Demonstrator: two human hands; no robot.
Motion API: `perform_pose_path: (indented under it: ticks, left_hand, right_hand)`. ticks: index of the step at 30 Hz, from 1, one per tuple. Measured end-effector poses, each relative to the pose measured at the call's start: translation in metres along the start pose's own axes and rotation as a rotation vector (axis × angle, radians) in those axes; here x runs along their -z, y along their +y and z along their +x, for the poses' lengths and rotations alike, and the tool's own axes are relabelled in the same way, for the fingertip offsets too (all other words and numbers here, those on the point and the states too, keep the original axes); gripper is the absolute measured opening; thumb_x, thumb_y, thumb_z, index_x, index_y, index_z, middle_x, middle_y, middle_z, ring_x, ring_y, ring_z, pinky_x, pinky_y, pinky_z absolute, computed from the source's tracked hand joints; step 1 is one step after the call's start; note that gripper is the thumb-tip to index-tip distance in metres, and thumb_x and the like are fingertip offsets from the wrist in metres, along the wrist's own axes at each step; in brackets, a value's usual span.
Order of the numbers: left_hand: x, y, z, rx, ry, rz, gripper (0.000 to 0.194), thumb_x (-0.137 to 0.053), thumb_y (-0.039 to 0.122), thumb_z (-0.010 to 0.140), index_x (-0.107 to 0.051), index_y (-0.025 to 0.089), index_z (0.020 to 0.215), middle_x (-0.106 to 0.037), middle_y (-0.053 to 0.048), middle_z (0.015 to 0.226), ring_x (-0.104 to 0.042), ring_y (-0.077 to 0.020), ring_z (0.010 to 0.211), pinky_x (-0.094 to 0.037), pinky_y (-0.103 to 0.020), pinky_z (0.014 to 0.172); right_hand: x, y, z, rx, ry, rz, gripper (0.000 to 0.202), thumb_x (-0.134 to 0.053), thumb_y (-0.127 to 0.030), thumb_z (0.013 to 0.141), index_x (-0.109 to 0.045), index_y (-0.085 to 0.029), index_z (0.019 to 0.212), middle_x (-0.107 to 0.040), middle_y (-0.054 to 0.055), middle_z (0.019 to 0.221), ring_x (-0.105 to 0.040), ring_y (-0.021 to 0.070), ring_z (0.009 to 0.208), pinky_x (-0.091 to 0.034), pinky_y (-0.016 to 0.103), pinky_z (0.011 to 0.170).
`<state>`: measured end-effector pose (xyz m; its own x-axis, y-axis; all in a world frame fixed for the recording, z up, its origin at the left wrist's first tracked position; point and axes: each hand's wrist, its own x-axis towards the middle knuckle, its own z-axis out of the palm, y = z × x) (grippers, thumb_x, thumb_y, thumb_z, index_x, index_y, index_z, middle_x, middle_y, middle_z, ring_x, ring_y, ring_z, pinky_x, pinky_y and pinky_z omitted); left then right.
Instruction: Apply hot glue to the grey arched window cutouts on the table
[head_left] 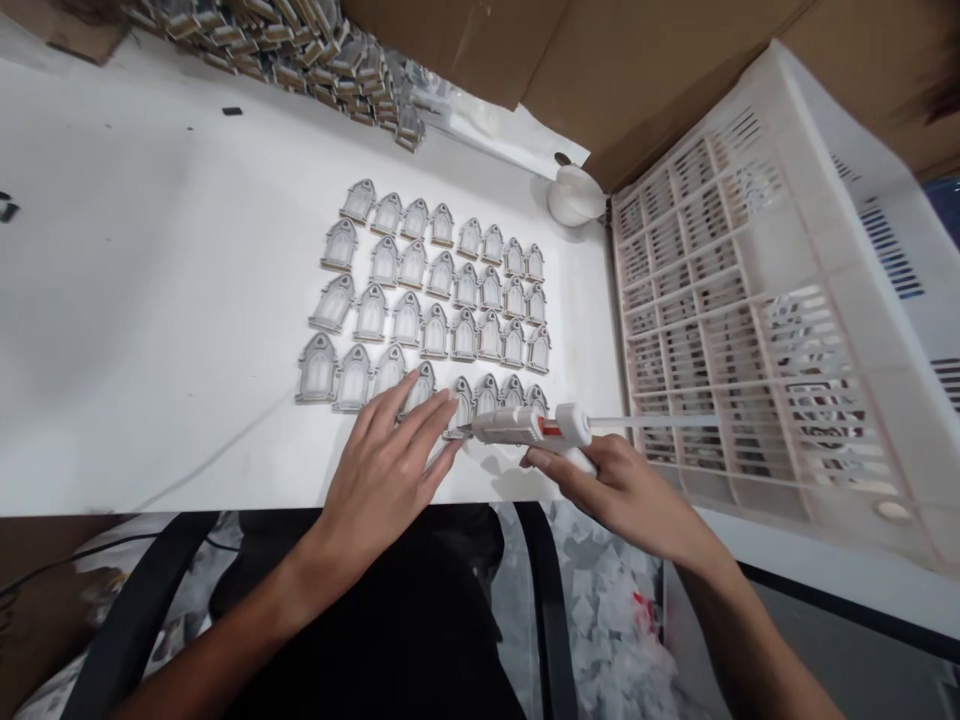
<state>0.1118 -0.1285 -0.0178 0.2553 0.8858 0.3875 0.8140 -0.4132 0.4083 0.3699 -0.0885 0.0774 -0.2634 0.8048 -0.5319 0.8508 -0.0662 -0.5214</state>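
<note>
My right hand is wrapped round the handle of a white glue gun, with a glue stick jutting from its back end. The gun's nozzle points left, at a small arch-shaped piece in the nearest row. Over that same row lies my left hand, its fingers stretched out and partly covering a few pieces. Its fingertips are close to the nozzle; whether they press on a piece I cannot tell. Several more arch-shaped pieces, grey-framed with pale centres, lie in rows on the white table.
At the back left is a heap of similar pieces. A small white cup stands near the back right. A white plastic crate rises along the right side, with cardboard behind. The table's front edge runs just under my hands.
</note>
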Motion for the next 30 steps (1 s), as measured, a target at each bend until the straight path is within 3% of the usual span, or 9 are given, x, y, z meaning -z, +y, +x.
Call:
perform_pose_path:
  ticks: [9,16,22,30]
  left_hand:
    - [0.0022,0.0021,0.0013,0.023,-0.053,0.022,0.037,-0.068,0.027,0.101,-0.072,0.024,0.138,-0.071,-0.012,0.143,-0.052,-0.0413,0.146,-0.051,-0.055,0.106]
    - [0.0023,0.0029,0.0014,0.032,-0.067,0.026,0.036,-0.069,0.027,0.101,-0.072,0.023,0.137,-0.071,-0.012,0.143,-0.052,-0.0418,0.145,-0.052,-0.056,0.104]
    - [0.0014,0.0025,0.0004,0.031,-0.043,0.031,0.033,-0.069,0.027,0.101,-0.073,0.023,0.134,-0.071,-0.011,0.142,-0.053,-0.0411,0.145,-0.052,-0.054,0.104]
    - [0.0019,0.0028,0.0006,0.033,-0.05,0.027,0.034,-0.069,0.027,0.101,-0.074,0.024,0.135,-0.071,-0.012,0.142,-0.053,-0.0415,0.145,-0.052,-0.056,0.104]
  right_hand:
    - [0.0078,-0.0073,-0.0023,0.005,-0.008,-0.047,0.058,-0.052,-0.068,0.103,-0.073,-0.021,0.078,-0.036,-0.005,0.055,-0.043,0.0143,0.054,-0.033,0.029,0.055]
    - [0.0045,-0.003,-0.0022,-0.019,-0.003,-0.057,0.059,-0.051,-0.069,0.103,-0.074,-0.021,0.079,-0.041,-0.003,0.056,-0.046,0.0157,0.057,-0.033,0.028,0.055]
    - [0.0035,-0.0027,-0.0004,-0.01,-0.029,-0.05,0.059,-0.049,-0.069,0.105,-0.08,-0.021,0.091,-0.042,-0.004,0.055,-0.046,0.0156,0.056,-0.035,0.029,0.058]
    - [0.005,0.0015,-0.0011,0.007,-0.02,-0.105,0.061,-0.046,-0.07,0.105,-0.078,-0.021,0.087,-0.043,-0.004,0.055,-0.047,0.0157,0.055,-0.034,0.029,0.055]
